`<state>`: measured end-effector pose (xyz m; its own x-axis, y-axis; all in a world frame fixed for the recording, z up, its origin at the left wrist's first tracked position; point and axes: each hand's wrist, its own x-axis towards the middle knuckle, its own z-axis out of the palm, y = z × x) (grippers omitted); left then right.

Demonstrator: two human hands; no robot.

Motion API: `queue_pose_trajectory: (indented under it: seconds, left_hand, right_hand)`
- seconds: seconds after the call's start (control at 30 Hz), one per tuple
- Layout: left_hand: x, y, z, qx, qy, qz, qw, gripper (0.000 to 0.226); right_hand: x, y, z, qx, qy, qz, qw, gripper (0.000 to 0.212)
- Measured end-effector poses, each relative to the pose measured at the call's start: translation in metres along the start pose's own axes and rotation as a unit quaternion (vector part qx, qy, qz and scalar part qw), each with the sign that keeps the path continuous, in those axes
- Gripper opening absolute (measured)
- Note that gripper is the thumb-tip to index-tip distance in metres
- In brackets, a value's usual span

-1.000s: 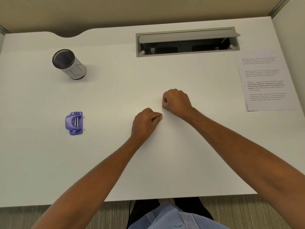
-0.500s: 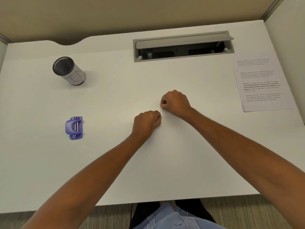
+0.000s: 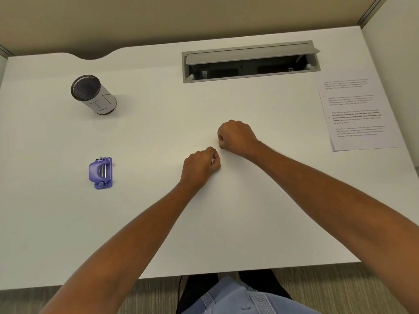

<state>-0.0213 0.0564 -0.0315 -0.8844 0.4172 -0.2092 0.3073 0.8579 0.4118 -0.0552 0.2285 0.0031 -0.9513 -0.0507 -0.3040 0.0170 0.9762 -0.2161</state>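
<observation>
Head view, looking down over a white desk (image 3: pixel 68 234). Nearest, at 6 o'clock, blue jeans (image 3: pixel 226 298) show below the desk's front edge. Two bare forearms reach in from the bottom corners and meet near the middle of the desk.

The left hand (image 3: pixel 199 165) is curled into a fist, knuckles up, with nothing visible in its grip. The right hand (image 3: pixel 235 138), also a closed fist with nothing seen in it, sits just beside it at 1 o'clock. Both rest on the desk.

A purple punch (image 3: pixel 101 173) lies flat at 9 o'clock from the left hand, well apart from it. A printed sheet (image 3: pixel 358 118) lies at 3 o'clock from the right hand, well apart, by the desk's right edge.

Farther off, a mesh cup (image 3: pixel 95 96) stands at 10 o'clock, and an open grey cable hatch (image 3: pixel 249 56) sits at 12 o'clock.
</observation>
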Motion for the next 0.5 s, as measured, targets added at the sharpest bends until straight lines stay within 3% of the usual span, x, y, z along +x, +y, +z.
queue_pose_trajectory:
  seconds: [0.2,0.3,0.5]
  left_hand:
    - [-0.004,-0.002,0.003,-0.022,0.009,-0.007,1.0,0.015]
    - [-0.003,-0.004,0.005,-0.038,0.004,-0.02,0.999,0.012]
    - [-0.003,-0.007,0.006,-0.068,-0.005,-0.024,0.997,0.008]
  right_hand:
    - [0.005,-0.003,0.001,-0.033,-0.015,-0.007,0.999,0.006]
    - [0.007,-0.002,0.006,-0.047,-0.021,-0.009,0.999,0.026]
    - [0.006,0.009,0.02,0.025,-0.008,0.006,1.0,0.013]
